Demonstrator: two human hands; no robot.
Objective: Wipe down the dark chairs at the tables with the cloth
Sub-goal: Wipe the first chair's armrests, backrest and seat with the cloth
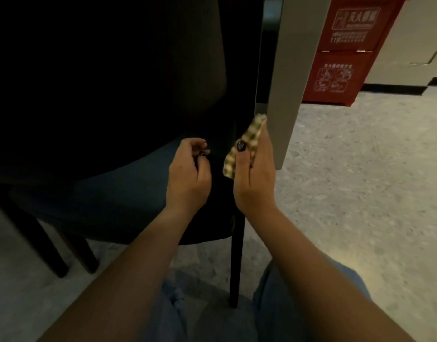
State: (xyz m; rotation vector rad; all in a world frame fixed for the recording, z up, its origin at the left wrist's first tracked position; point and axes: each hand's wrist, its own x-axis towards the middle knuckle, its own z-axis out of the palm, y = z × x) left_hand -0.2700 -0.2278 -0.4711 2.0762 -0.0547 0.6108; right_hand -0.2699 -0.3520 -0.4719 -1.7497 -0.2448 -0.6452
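Right hand (254,174) gripping one cloth (249,137), one chair (113,107)

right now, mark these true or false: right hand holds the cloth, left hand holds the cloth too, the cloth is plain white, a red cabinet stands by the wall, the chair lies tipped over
1. The right hand holds the cloth. True.
2. The left hand holds the cloth too. False: it is curled at the chair, apart from the cloth.
3. The cloth is plain white. False: it is checked.
4. A red cabinet stands by the wall. True.
5. The chair lies tipped over. False: it stands on its legs.
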